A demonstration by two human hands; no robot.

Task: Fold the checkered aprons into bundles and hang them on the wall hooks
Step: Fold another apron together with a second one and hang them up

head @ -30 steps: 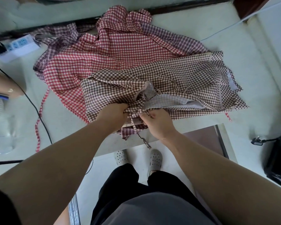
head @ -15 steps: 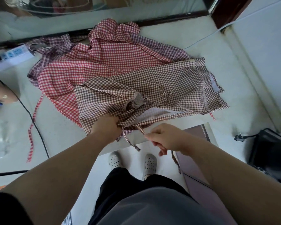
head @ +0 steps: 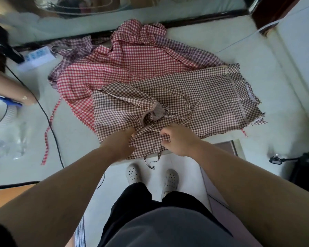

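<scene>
Red apron (head: 114, 72) lies spread on the tabletop (head: 212, 38), left and to the rear. Left hand (head: 120, 144) is at the near hem of the brown apron (head: 212, 97); blurred, so cannot tell whether the grip is clenched. Brown apron overlaps the red 1, long axis left-right, its bulk lying beyond both hands. Right hand (head: 179, 139) grasps bunched hem, fingers curled. The 2 hands are about equally near; next fold probably goes forward. No containers seen.

Near apron (head: 203, 97) overlaps far apron (head: 132, 65), apparently atop a third apron (head: 194, 51).
</scene>
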